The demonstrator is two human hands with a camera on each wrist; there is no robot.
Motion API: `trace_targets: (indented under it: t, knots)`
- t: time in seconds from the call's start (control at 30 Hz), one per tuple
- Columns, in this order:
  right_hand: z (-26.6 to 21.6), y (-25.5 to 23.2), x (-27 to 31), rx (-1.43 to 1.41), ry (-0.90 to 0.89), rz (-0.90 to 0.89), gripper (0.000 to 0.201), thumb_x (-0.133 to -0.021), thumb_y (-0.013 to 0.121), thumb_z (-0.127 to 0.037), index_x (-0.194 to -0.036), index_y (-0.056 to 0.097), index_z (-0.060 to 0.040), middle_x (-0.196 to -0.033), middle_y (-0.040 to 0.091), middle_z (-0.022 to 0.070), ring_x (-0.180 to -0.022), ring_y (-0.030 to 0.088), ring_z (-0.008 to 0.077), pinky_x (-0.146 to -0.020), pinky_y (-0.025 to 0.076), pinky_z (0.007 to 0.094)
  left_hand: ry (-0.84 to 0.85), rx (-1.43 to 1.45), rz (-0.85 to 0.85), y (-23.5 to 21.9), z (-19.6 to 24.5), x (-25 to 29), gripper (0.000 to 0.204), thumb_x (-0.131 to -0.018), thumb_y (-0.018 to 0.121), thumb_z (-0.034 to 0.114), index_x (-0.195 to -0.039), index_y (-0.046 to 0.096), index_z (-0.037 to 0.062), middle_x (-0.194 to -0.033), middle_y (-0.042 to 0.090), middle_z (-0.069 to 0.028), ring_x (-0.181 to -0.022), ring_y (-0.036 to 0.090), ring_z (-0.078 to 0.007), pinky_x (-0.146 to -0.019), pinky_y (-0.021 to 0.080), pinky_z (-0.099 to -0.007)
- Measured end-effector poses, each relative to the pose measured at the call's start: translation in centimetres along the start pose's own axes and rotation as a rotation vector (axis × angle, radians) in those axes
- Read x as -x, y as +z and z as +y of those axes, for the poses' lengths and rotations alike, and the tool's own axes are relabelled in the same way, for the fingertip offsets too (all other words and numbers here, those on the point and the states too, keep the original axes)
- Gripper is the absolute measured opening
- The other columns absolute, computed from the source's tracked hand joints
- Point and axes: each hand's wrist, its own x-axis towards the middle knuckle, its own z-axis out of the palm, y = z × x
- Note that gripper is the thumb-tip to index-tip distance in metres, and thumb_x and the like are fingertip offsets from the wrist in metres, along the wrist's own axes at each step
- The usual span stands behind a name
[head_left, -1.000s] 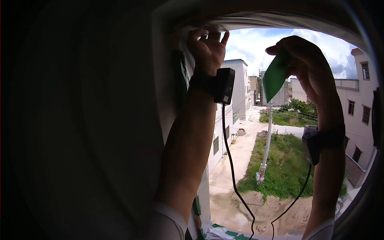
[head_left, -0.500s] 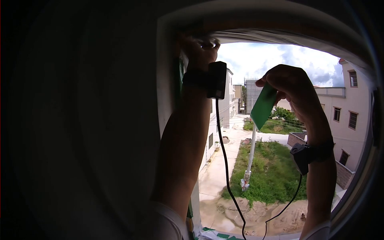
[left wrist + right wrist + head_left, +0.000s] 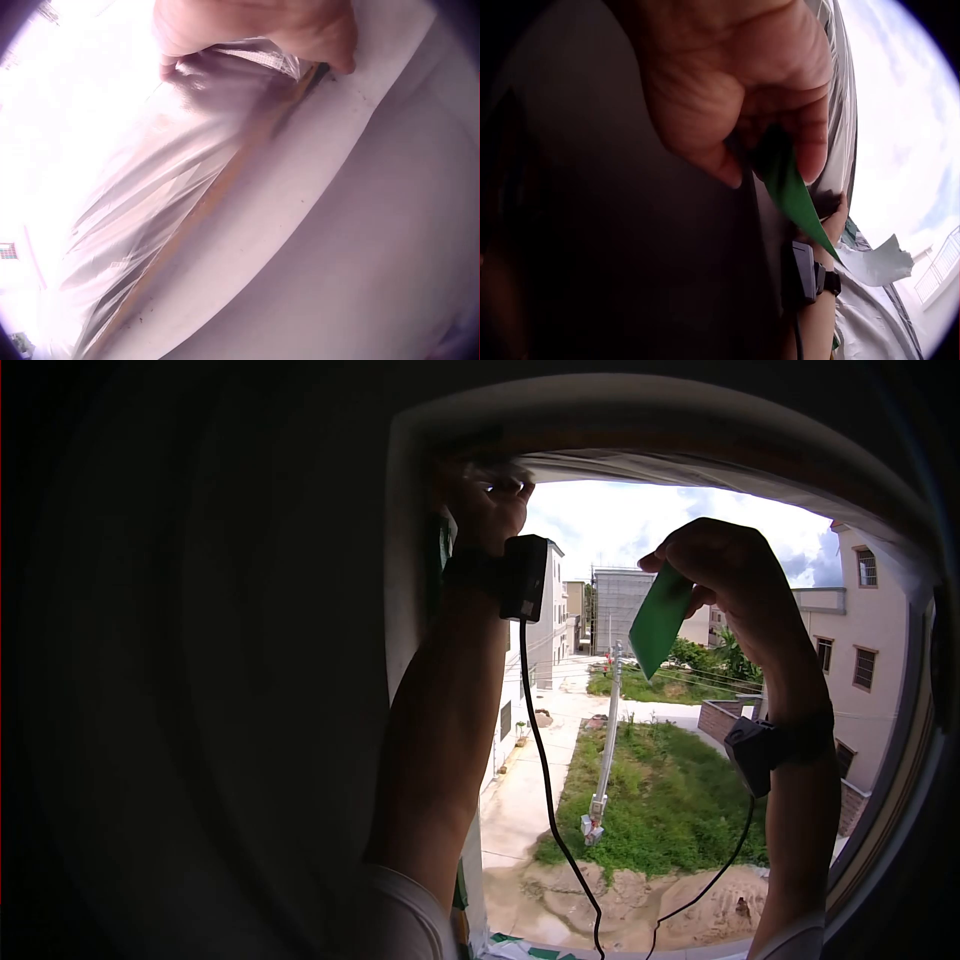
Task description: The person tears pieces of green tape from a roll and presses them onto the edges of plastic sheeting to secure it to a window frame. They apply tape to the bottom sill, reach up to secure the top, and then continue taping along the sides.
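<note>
My left hand (image 3: 487, 505) reaches up to the top left corner of the window opening. In the left wrist view that hand (image 3: 255, 26) spreads across shiny plastic film (image 3: 150, 187), its fingertips at the film's edge beside a brownish strip (image 3: 202, 210) along the white frame (image 3: 262, 225). My right hand (image 3: 725, 565) is raised in front of the opening, to the right of the left one. Between thumb and fingers it pinches a piece of green tape (image 3: 660, 622), which hangs down at a slant. The right wrist view shows the tape (image 3: 791, 199) twisting to a pale, ragged end (image 3: 881, 262).
More film (image 3: 610, 463) hangs in folds along the top of the opening. Green scraps (image 3: 545, 952) lie on the sill below. A black cable (image 3: 545, 780) runs down from each wrist camera. Outside are a pole (image 3: 607, 760), grass (image 3: 670, 790) and several buildings; a dark wall (image 3: 200, 660) fills the left.
The head view has shifted, so the window's top edge sits lower. My left fingers, spread and visible a second ago, now lie in shadow at the corner. My right hand keeps holding the tape.
</note>
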Motion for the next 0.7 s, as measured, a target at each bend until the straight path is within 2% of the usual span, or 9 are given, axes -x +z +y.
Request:
trace_targets:
  t: [0.13,0.23,0.33,0.4,0.43,0.5,0.53,0.63,0.7]
  knots:
    - [1.0,0.3,-0.3,0.077,0.005,-0.032,0.027,-0.093,0.065,-0.030,-0.098,0.072,-0.0045,-0.086,0.073,0.0077,-0.076,0.072,0.0175,-0.065,0.058,0.0313,-0.047,-0.029,-0.092,-1.4,0.3,-1.0,0.065,-0.086,0.053,0.076,-0.090,0.052,0.0111,-0.072,0.049,-0.0068,-0.063,0.044,-0.0192,-0.068,0.044,-0.0408]
    - [0.7,0.1,-1.2,0.100,-0.017,-0.062,0.027,-0.093,0.066,-0.031,-0.100,0.070,-0.0045,-0.090,0.074,0.0081,-0.076,0.072,0.0175,-0.064,0.059,0.0318,0.054,-0.078,-0.102,-1.6,-0.3,-0.6,0.065,-0.085,0.055,0.075,-0.104,0.056,0.0132,-0.085,0.055,-0.0056,-0.071,0.047,-0.0181,-0.087,0.047,-0.0493]
    - [-0.9,0.2,-1.6,0.144,-0.030,-0.083,0.027,-0.094,0.067,-0.030,-0.102,0.068,-0.0044,-0.095,0.075,0.0087,-0.077,0.072,0.0176,-0.064,0.058,0.0320,0.057,-0.083,-0.151,-1.7,-0.8,1.1,0.071,-0.085,0.058,0.073,-0.127,0.051,0.0162,-0.111,0.056,-0.0084,-0.093,0.053,-0.0215,-0.112,0.029,-0.0599]
    - [-1.4,0.2,-2.1,0.169,-0.058,-0.080,0.025,-0.094,0.066,-0.028,-0.102,0.068,-0.0051,-0.097,0.075,0.0082,-0.079,0.072,0.0167,-0.064,0.057,0.0310,0.109,-0.191,-0.222,-2.1,-1.2,2.4,0.092,-0.085,0.063,0.068,-0.153,0.024,0.0207,-0.149,0.036,-0.0150,-0.136,0.038,-0.0313,-0.118,0.006,-0.0625]
    - [-1.7,0.2,-2.5,0.172,-0.055,-0.086,0.025,-0.094,0.066,-0.028,-0.102,0.068,-0.0051,-0.097,0.075,0.0082,-0.079,0.072,0.0167,-0.064,0.057,0.0310,0.111,-0.186,-0.217,-2.2,-1.4,2.8,0.092,-0.085,0.063,0.068,-0.153,0.024,0.0207,-0.149,0.036,-0.0150,-0.136,0.038,-0.0313,-0.118,0.006,-0.0625]
    - [-2.3,0.2,-3.7,0.198,-0.119,-0.110,0.025,-0.092,0.068,-0.028,-0.103,0.071,-0.0056,-0.094,0.074,0.0086,-0.080,0.073,0.0194,-0.065,0.059,0.0333,0.081,-0.260,-0.095,-2.8,-1.6,3.5,0.101,-0.089,0.064,0.058,-0.158,0.004,0.0151,-0.161,0.008,-0.0258,-0.147,0.023,-0.0389,-0.120,-0.002,-0.0555]
    - [-2.3,0.0,-4.7,0.198,-0.148,-0.124,0.024,-0.093,0.067,-0.026,-0.106,0.071,-0.0063,-0.096,0.074,0.0086,-0.082,0.073,0.0198,-0.066,0.059,0.0338,0.014,-0.294,-0.210,-3.0,-1.3,4.8,0.122,-0.086,0.068,0.058,-0.154,-0.021,0.0091,-0.160,-0.018,-0.0262,-0.151,-0.012,-0.0393,-0.121,0.003,-0.0530]
    - [-2.9,0.7,-7.0,0.264,-0.209,-0.110,0.022,-0.094,0.066,-0.023,-0.108,0.070,-0.0061,-0.097,0.074,0.0090,-0.083,0.073,0.0196,-0.065,0.059,0.0336,-0.037,-0.377,-0.142,-3.0,-1.8,8.7,0.121,-0.087,0.067,0.057,-0.151,-0.012,-0.0097,-0.159,0.003,-0.0316,-0.149,0.013,-0.0411,-0.121,0.014,-0.0507]
    - [-3.0,1.2,-8.8,0.288,-0.228,-0.152,0.021,-0.093,0.066,-0.020,-0.108,0.070,-0.0055,-0.097,0.074,0.0092,-0.085,0.073,0.0194,-0.068,0.060,0.0339,0.017,-0.417,-0.086,-2.6,-1.9,11.8,0.107,-0.091,0.055,0.067,-0.151,0.012,-0.0114,-0.151,0.030,-0.0316,-0.137,0.039,-0.0367,-0.115,0.027,-0.0512]
